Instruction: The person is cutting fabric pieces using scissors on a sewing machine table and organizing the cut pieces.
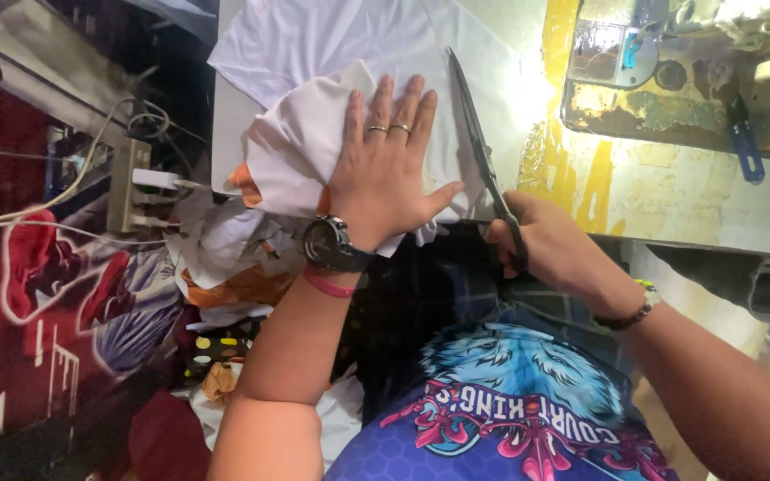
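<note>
Our right hand (541, 240) is closed around the handles of a pair of scissors (483, 156), fingers through the loops, so that grip is full and holds the tool. From the handles the dark blades run up and away from us in a long line, slightly tilted to the left, and they lie along the right edge of the white cloth (314, 44). How far the blades stand apart we cannot tell; they read as one narrow dark strip.

Just left of the blades, our left hand (385, 169) lies flat with fingers spread and grips nothing. It presses down on a folded bundle of white cloth (300, 142), with two rings on the fingers and a dark watch (331, 245) at the wrist. The thumb points toward the scissors and ends near the blades without touching them. The cloth lies left of the right hand and beyond it, its cut side facing the blades, so the right hand is the nearer one to that edge.

Under the cloth is a pale bench (661, 205), streaked with yellow paint. A worn sewing machine (688, 80) stands at its far right. To the left, cloth scraps (225, 258) in orange and white are heaped beside a power strip (131, 183) with trailing cables.
</note>
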